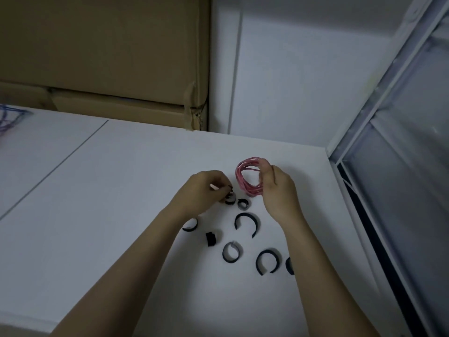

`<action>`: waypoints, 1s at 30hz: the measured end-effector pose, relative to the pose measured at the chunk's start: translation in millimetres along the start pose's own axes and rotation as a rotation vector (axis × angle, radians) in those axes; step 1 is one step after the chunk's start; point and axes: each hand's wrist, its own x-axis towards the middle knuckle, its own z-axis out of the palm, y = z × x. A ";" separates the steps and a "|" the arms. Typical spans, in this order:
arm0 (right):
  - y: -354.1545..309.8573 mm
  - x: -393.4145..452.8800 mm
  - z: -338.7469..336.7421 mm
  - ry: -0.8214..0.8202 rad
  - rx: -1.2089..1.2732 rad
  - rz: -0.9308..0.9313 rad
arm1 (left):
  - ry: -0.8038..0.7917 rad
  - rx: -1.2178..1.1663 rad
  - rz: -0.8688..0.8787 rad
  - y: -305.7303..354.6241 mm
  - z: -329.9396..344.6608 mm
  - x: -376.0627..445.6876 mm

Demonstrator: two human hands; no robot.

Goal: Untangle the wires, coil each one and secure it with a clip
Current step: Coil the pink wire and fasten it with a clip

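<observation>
The right hand [277,188] grips a pink coil [247,177] upright above the table [121,190], loops facing left. Just left and slightly nearer, the left hand [204,188] pinches a black clip [229,198], likely to wrap the coil next.

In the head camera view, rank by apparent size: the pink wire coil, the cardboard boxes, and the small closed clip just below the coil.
1. cardboard boxes
2. pink wire coil
3. small closed clip

White table [121,190] bearing scattered black clips [246,223]
</observation>
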 end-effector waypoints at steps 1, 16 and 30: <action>-2.1 1.3 2.2 -0.007 0.055 0.022 | 0.033 -0.057 0.011 0.8 -2.0 2.4; 1.5 14.0 37.9 -0.226 0.640 0.368 | 0.267 -0.166 0.222 -15.2 7.2 19.9; -7.8 -0.6 33.8 -0.164 0.377 0.019 | -0.013 -0.949 -0.237 -4.4 -15.0 13.7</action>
